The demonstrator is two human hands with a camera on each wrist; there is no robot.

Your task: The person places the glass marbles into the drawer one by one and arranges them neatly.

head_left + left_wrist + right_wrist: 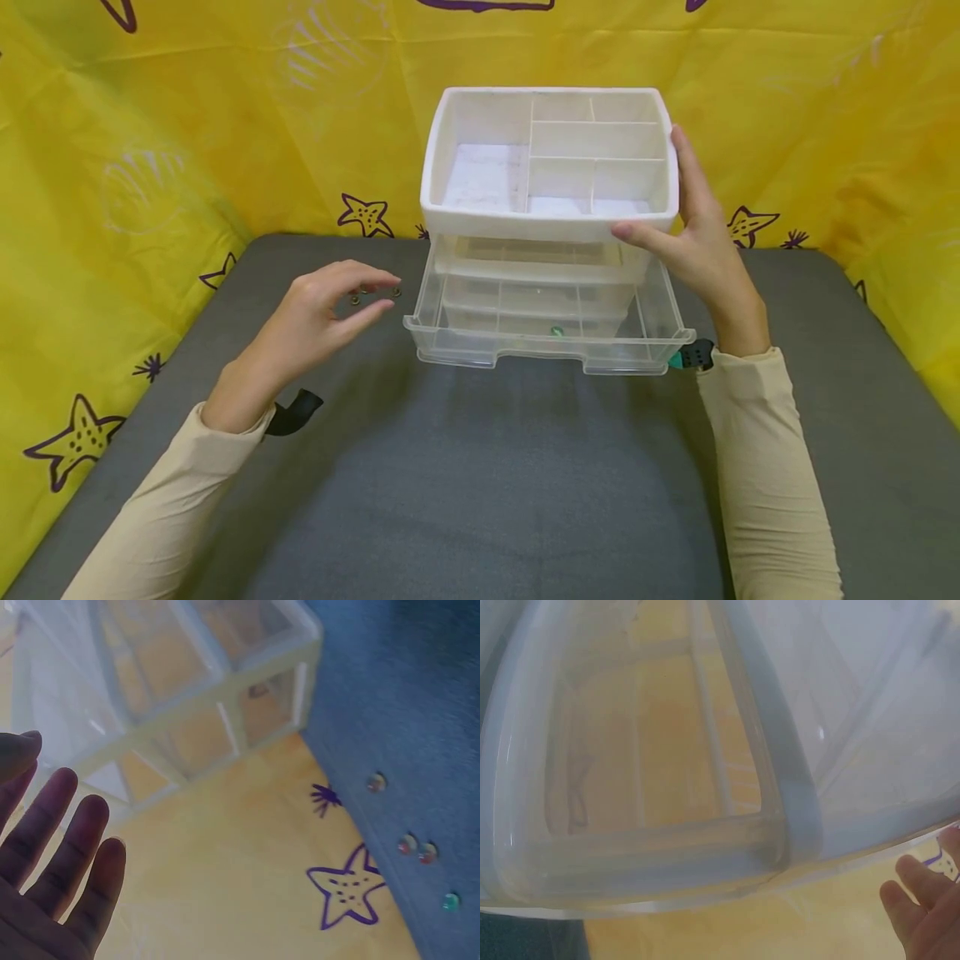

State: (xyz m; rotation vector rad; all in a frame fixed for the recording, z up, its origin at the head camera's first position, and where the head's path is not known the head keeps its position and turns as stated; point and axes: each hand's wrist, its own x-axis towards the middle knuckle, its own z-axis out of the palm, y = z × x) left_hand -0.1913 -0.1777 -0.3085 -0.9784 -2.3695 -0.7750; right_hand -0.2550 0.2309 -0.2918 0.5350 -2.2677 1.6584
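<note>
A white plastic drawer organizer [551, 223] stands at the back of the table, with a divided tray on top. One clear drawer [465, 343] is pulled out at its front, and a small green bead [557, 332] shows inside. My right hand [708, 242] grips the organizer's right front corner, thumb on the front rim and fingers along the side. To the left of the drawer, my left hand [315, 312] hovers with thumb and fingertips apart and nothing between them. Small beads [355, 300] lie just beyond it; the left wrist view shows reddish beads [406, 844] and a green bead [450, 901].
A grey cloth [480, 483] covers the table. Yellow fabric [225, 117] with starfish drawings rises behind and along both sides, close behind the organizer. The pulled-out drawer juts over the table toward me.
</note>
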